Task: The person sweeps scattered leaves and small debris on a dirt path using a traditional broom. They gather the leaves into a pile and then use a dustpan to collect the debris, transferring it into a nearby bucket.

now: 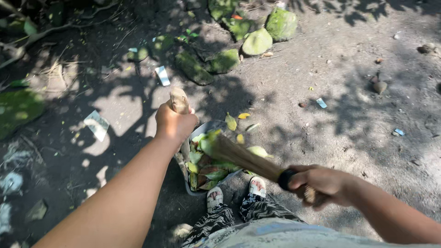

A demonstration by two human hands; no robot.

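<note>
My left hand (174, 123) grips the wooden handle (179, 100) of a grey metal dustpan (207, 126) that rests on the dirt in front of my feet. The pan holds a pile of green, yellow and reddish leaves (205, 171). My right hand (321, 183) is closed around the black-bound grip of a short stick broom (239, 155), whose bristle end lies over the leaves at the pan's mouth. A few loose leaves (231, 122) lie on the ground just beyond the pan.
Mossy stones (257, 41) line the far edge of the bare dirt. Scraps of white and blue litter (162, 75) lie scattered, more at left (97, 125) and right (321, 103). Roots and shade cover the upper left. My sandalled feet (257, 186) stand below the pan.
</note>
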